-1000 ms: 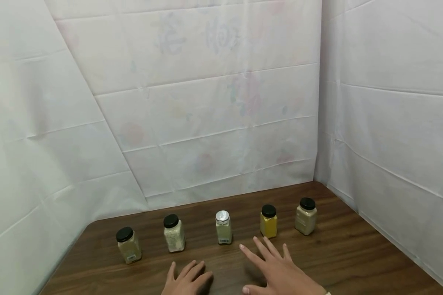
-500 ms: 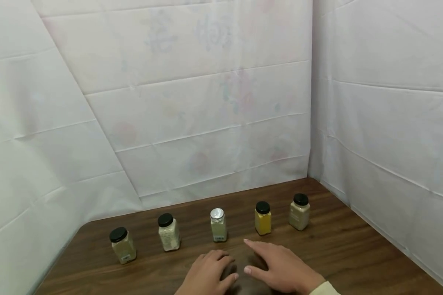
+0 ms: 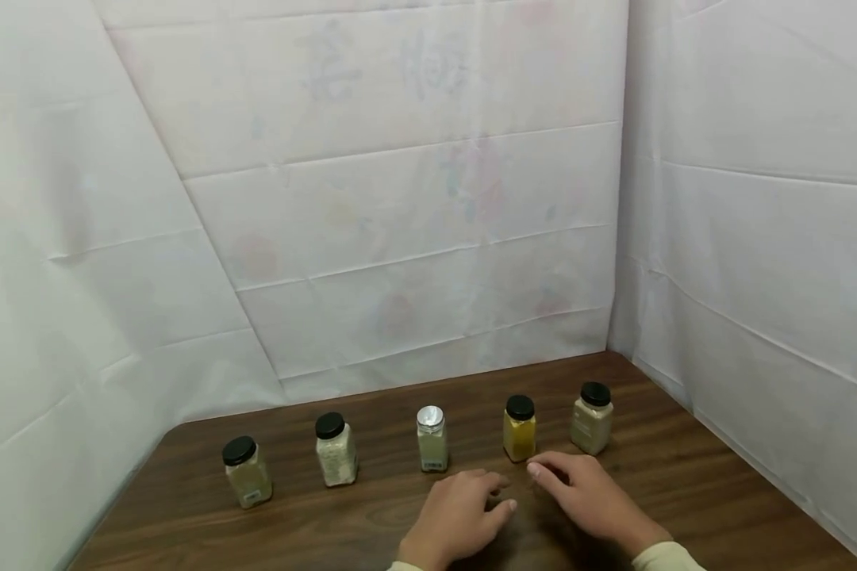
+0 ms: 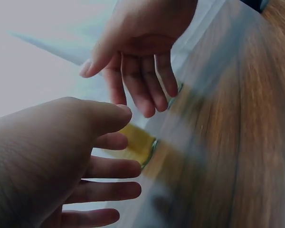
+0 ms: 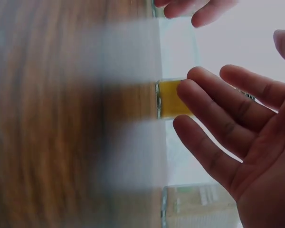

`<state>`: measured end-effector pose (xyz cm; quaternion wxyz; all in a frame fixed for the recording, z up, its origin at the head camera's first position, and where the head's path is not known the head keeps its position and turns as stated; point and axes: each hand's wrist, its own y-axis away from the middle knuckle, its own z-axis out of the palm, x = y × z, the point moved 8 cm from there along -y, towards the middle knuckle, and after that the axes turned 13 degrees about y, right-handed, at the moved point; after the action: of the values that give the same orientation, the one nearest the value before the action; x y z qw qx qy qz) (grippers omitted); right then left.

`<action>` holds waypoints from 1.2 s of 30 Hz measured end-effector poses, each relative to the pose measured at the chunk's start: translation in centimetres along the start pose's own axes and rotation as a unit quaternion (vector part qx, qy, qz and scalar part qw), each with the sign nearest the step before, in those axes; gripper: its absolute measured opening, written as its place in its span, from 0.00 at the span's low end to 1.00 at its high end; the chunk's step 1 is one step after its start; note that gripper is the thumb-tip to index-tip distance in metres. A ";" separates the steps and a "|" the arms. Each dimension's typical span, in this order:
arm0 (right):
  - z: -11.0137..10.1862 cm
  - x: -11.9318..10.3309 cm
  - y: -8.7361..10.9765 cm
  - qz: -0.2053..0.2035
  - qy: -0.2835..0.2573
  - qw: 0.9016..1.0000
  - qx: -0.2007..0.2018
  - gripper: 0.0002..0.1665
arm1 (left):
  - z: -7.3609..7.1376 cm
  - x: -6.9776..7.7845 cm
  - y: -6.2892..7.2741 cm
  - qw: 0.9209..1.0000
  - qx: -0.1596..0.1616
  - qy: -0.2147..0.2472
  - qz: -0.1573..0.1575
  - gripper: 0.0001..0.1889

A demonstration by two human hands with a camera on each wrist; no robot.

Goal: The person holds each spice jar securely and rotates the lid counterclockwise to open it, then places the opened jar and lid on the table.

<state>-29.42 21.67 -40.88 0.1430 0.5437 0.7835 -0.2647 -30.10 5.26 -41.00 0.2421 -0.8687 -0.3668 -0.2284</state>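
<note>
Both hands hover low over the wooden tabletop, holding nothing. My left hand is in front of the silver-lidded jar of pale green contents. My right hand is nearest to the black-lidded jar of yellow powder, just in front of it and apart from it. In the left wrist view, the fingers of my left hand are loosely extended, partly covering the yellow jar. The right wrist view shows my right hand with loosely straight fingers before the yellow jar.
Three more black-lidded jars stand in the row: a beige one at the right, a whitish one left of centre and an olive one at the far left. White sheets hang behind and beside the brown table.
Over the last second the left hand has moved rightward and the right hand also shifted right, its spread fingers drawing in. The jars keep their places; the head view swung slightly and back.
</note>
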 end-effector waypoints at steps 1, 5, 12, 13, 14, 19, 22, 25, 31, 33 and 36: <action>-0.2 0.4 0.1 0.010 -0.007 1.000 0.004 0.25 | 0.1 0.3 -0.2 1.000 0.008 -0.006 0.002 0.14; -1.4 2.1 0.6 0.069 -0.020 0.997 0.028 0.24 | 0.4 1.4 -0.8 0.997 0.055 -0.048 0.021 0.10; -3.6 4.9 2.1 0.175 -0.007 0.983 0.058 0.24 | 1.6 2.6 -1.4 0.995 0.074 -0.053 0.039 0.07; -3.8 5.2 2.3 0.183 -0.005 0.981 0.059 0.24 | 1.7 2.7 -1.4 0.995 0.072 -0.052 0.040 0.06; -3.9 5.5 2.4 0.188 -0.003 0.980 0.060 0.24 | 1.9 2.7 -1.4 0.996 0.068 -0.050 0.040 0.06; -4.8 6.9 2.6 0.207 0.010 0.976 0.073 0.20 | 2.3 2.7 -1.6 0.998 0.049 -0.020 0.036 0.06; -5.0 7.6 2.5 0.216 0.026 0.973 0.070 0.18 | 2.4 2.7 -1.9 0.999 0.039 -0.001 0.028 0.07; -4.8 8.3 2.6 0.229 0.040 0.971 0.057 0.17 | 2.5 2.7 -2.3 0.999 0.025 0.003 0.020 0.08; -4.3 9.0 2.9 0.258 0.046 0.962 0.075 0.15 | 3.3 2.6 -3.0 0.999 0.010 0.036 0.002 0.08; -3.9 9.1 2.5 0.264 0.045 0.960 0.082 0.14 | 3.3 2.2 -3.2 0.998 0.017 0.064 -0.015 0.08; -3.9 9.2 1.9 0.263 0.055 0.959 0.085 0.14 | 3.4 1.6 -3.6 0.993 0.025 0.107 -0.047 0.07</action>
<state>-30.78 31.50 -42.90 0.1174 0.7544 0.5942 -0.2531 -31.07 10.30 -41.78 0.2910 -0.8147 -0.3844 -0.3221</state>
